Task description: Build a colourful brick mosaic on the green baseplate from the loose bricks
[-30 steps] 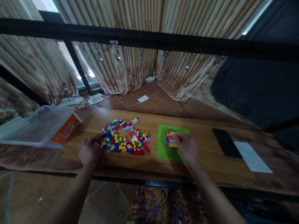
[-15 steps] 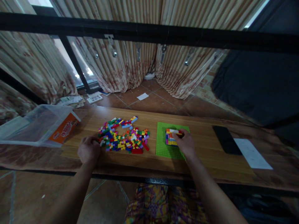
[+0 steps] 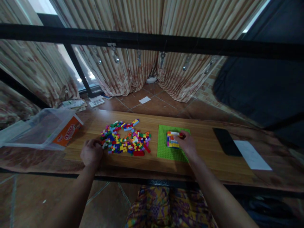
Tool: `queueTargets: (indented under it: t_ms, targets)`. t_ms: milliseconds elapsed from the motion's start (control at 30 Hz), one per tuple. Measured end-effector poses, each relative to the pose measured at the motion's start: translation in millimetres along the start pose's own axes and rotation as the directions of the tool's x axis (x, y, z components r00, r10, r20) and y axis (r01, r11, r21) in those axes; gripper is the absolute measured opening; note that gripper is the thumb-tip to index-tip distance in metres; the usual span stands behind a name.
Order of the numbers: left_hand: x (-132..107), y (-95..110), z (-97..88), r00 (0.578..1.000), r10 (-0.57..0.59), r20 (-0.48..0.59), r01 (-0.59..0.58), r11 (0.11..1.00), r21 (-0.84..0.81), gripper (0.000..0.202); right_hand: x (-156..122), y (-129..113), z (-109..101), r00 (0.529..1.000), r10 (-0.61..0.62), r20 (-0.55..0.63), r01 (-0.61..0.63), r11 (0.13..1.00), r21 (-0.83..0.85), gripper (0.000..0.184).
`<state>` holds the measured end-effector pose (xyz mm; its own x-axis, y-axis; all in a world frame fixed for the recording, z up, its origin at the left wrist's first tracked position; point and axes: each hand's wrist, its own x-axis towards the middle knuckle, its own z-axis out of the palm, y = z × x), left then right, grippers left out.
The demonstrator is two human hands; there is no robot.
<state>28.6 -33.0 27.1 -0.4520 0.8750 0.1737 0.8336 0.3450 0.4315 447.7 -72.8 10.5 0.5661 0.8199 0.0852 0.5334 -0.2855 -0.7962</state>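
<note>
Head view, left hand (image 3: 91,153): curled closed, pile (image 3: 125,141) at its right, bricks within reach.
Right hand (image 3: 188,144): pinching block (image 3: 172,139) just ahead-left; baseplate (image 3: 163,149) beneath anchors it.

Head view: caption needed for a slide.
Right hand on a brick block atop the green baseplate; left hand by loose bricks.

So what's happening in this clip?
A person works at a wooden table. Their right hand has its fingertips on a small multicoloured brick block built on a green studded baseplate. The left hand rests curled at the edge of a pile of loose coloured plastic bricks. A clear plastic tub with an orange label lies at far left; a black phone and white sheet lie right.
</note>
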Motion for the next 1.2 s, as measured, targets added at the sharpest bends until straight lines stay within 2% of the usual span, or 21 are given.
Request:
queueTargets:
  t_ms: [100,200,267,333,433,567,733,867,1033,1200]
  targets:
    - [-0.8,1.5,-2.3,1.000,0.002,0.011,-0.002,1.000,0.000,0.029,-10.4,1.3,-10.1,0.984,0.108,-0.143,-0.073,0.970,0.232,0.056]
    - [-0.7,1.9,-3.2,1.000,0.008,0.014,-0.008,1.000,0.002,0.028,-33.8,-4.4,-27.3,0.955,0.092,-0.282,-0.017,0.966,0.259,0.045]
    - [0.1,0.8,-2.1,1.000,0.013,0.012,-0.013,1.000,0.004,0.028,-56.5,-11.1,-35.6,0.955,0.035,-0.294,0.036,0.972,0.233,0.040]
    - [1.1,-0.8,-0.4,1.000,0.013,0.010,-0.013,1.000,0.010,0.028,-82.1,-18.4,-37.2,0.973,-0.061,-0.221,0.104,0.977,0.188,0.035]
    - [1.4,-1.7,1.2,1.000,0.009,0.000,-0.009,1.000,0.018,0.028,-117.6,-26.9,-27.6,0.980,-0.196,-0.034,0.198,0.968,0.152,0.026]
    - [-0.1,0.9,0.5,1.000,0.000,-0.004,0.000,1.000,0.016,0.027,-143.8,-33.5,-5.7,0.937,-0.318,0.146,0.304,0.946,0.113,0.021]
    - [-0.8,2.7,0.3,1.000,-0.011,-0.010,0.011,1.000,0.008,0.025,-146.5,-46.2,18.8,0.840,-0.479,0.255,0.480,0.875,0.060,0.020]
    - [-1.2,2.1,0.6,1.000,-0.017,-0.016,0.017,1.000,0.006,0.024,-144.7,-62.0,41.4,0.773,-0.574,0.272,0.595,0.803,0.003,0.018]
    - [-1.5,2.0,0.9,1.000,-0.021,-0.018,0.022,1.000,0.004,0.024,-140.9,-78.9,66.2,0.749,-0.595,0.293,0.643,0.758,-0.106,0.011]
    - [-0.2,-0.3,2.5,1.000,-0.006,-0.019,0.006,1.000,0.001,0.024,-136.3,-83.8,74.3,0.729,-0.582,0.360,0.669,0.717,-0.196,0.008]
